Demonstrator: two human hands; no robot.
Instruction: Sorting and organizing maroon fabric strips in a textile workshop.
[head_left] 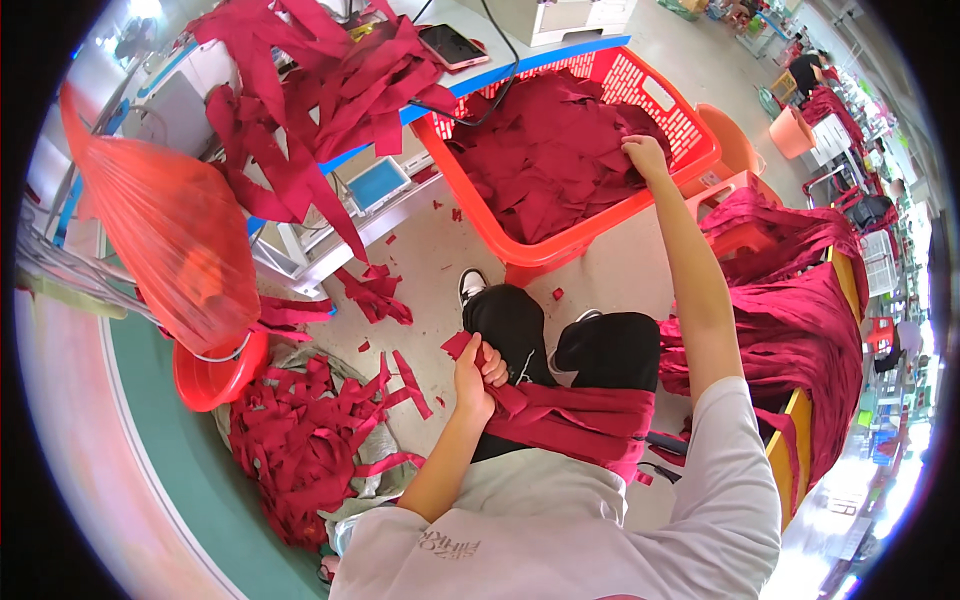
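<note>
Largest first, we see long maroon fabric lengths (800, 330) draped over a yellow-sided rack (790, 455) at the right, and these look like plenty still left to handle. On the blue-edged table (588, 48), a loose tangle of strips (290, 110) also seems to be waiting. What looks finished is the thick heap of short fabric pieces (545, 150) in the basket, so we judge the work well under way but not near its end.

Among the containers, the red slatted plastic basket (590, 224) is filled close to its rim. The red translucent plastic bag (165, 215) bulges, though we cannot make out its contents clearly. Below it stands a red bucket (215, 382), its inside mostly hidden. On the floor, a pale sack (376, 452) lies under a pile of narrow offcuts (300, 455).

Across our lap rests the fabric bundle (570, 422); our left hand (478, 374) is closed firmly around its far end. Our right hand (646, 157), well apart, is at the basket's right side with fingers curled; we cannot tell whether they grip a piece. Smallest of all, red scraps (558, 294) dot the floor.
</note>
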